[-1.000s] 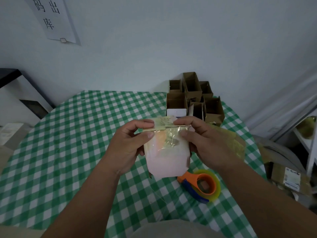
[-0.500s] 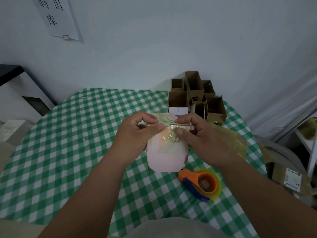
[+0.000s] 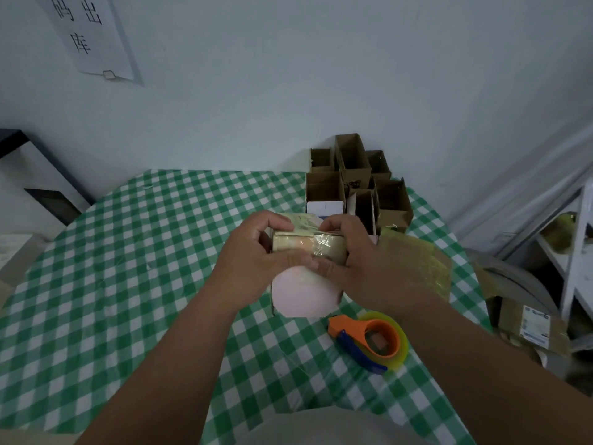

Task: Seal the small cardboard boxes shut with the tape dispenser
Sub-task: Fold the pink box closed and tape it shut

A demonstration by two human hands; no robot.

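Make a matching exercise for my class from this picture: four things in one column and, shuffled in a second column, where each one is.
Things
1. tape dispenser
2. taped box
3. open cardboard boxes
4. paper sign

Places
A. on the wall, upper left
B. held between the left hand and the right hand
C. lying on the checked tablecloth, under the right forearm
D. stacked at the table's far edge by the wall

Pairs: 1-C, 2-B, 3-D, 4-A

Open boxes (image 3: pixel 356 184) block far right; left tablecloth (image 3: pixel 134 252) free.
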